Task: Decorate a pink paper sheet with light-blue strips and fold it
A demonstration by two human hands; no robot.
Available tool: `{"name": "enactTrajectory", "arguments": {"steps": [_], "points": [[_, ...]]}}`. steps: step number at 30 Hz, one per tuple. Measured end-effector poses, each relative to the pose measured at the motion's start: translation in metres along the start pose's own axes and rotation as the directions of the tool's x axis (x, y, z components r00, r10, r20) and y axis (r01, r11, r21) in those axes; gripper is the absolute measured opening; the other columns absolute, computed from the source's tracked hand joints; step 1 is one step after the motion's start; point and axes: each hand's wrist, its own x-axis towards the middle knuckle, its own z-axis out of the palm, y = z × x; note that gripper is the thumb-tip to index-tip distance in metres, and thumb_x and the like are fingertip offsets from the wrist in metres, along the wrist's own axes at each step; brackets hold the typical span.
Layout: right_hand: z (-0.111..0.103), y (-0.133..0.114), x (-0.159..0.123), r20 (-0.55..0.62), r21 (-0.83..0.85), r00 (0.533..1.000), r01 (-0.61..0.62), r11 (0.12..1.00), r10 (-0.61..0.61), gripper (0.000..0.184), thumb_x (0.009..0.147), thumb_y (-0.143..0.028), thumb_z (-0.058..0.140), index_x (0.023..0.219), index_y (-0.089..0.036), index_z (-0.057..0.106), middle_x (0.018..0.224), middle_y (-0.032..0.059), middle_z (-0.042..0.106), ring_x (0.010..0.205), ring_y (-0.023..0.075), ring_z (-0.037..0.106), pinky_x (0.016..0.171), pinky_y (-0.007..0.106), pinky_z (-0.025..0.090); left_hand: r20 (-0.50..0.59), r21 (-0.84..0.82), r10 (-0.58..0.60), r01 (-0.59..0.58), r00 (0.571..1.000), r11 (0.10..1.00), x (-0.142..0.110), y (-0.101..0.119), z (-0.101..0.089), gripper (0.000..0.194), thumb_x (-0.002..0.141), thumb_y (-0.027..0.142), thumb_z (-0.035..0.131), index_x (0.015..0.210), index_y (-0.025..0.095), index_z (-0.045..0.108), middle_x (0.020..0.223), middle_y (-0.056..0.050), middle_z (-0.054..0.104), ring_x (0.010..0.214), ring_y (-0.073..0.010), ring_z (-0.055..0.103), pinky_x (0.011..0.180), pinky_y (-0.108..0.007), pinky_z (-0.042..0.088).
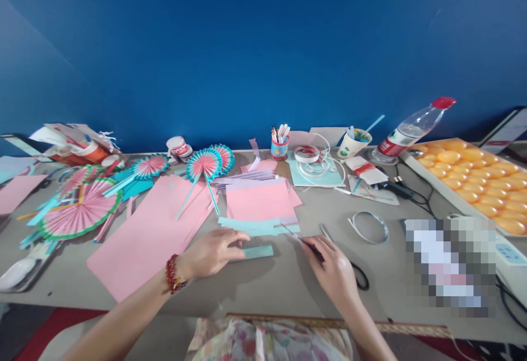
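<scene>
My left hand (214, 252), with a red bead bracelet at its wrist, rests by the left end of a short turquoise paper strip (259, 252). Its thumb holds that end against the table. Between the fingers of my right hand (331, 268) is a slender pointed tool (293, 233), its exact kind unclear. Partly hidden under this hand lie scissors (361, 276), with a blade and a black handle loop showing. Longer turquoise strips (251, 226) lie just beyond, along the near edge of a pink paper sheet (259, 202).
Pleated paper fans (203, 164) and large pink sheets (144, 229) cover the left side. At the back stand a pen pot (280, 147), a paper cup (354, 142) and a bottle (407, 133). A tape ring (369, 227) and an orange bumpy panel (473, 177) lie right.
</scene>
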Motion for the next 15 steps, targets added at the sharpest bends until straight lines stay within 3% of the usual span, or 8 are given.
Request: {"name": "enactTrajectory", "arguments": {"steps": [3, 6, 9, 15], "points": [[0.002, -0.003, 0.002, 0.044, 0.008, 0.998, 0.038, 0.999, -0.039, 0.021, 0.099, -0.033, 0.049, 0.094, -0.023, 0.067, 0.09, 0.0055, 0.071, 0.081, 0.0205, 0.069, 0.073, 0.031, 0.053, -0.112, 0.034, -0.083, 0.088, 0.99, 0.996, 0.006, 0.016, 0.009, 0.027, 0.1, 0.025, 0.049, 0.124, 0.021, 0.058, 0.123, -0.009, 0.062, 0.109, -0.023, 0.059, 0.101, -0.04, 0.046], [0.006, -0.004, 0.0, 0.089, 0.001, 0.992, 0.091, 0.996, -0.091, 0.019, 0.099, -0.029, 0.049, 0.097, -0.022, 0.066, 0.091, 0.0062, 0.071, 0.085, 0.0205, 0.067, 0.075, 0.032, 0.052, -0.183, 0.107, -0.131, 0.152, 0.974, 0.983, 0.014, 0.028, 0.026, 0.039, 0.099, 0.034, 0.055, 0.134, 0.018, 0.051, 0.119, -0.011, 0.062, 0.107, -0.0258, 0.058, 0.095, -0.042, 0.05], [0.008, -0.002, -0.004, 0.107, -0.017, 0.987, 0.12, 0.993, -0.118, 0.016, 0.099, -0.027, 0.05, 0.098, -0.022, 0.065, 0.092, 0.0061, 0.07, 0.085, 0.0205, 0.067, 0.076, 0.032, 0.052, -0.23, 0.123, -0.192, 0.225, 0.954, 0.967, 0.019, 0.031, 0.04, 0.035, 0.1, 0.031, 0.054, 0.132, 0.018, 0.051, 0.115, -0.01, 0.062, 0.103, -0.0251, 0.059, 0.089, -0.042, 0.051], [0.005, -0.003, -0.007, 0.117, -0.04, 0.982, 0.157, 0.987, -0.151, 0.013, 0.099, -0.024, 0.05, 0.1, -0.022, 0.063, 0.092, 0.0055, 0.069, 0.085, 0.0204, 0.066, 0.075, 0.032, 0.05, -0.25, 0.074, -0.21, 0.235, 0.945, 0.969, 0.02, 0.031, 0.051, 0.017, 0.102, 0.022, 0.047, 0.114, 0.018, 0.059, 0.107, -0.007, 0.061, 0.099, -0.0223, 0.057, 0.088, -0.039, 0.049]]}}
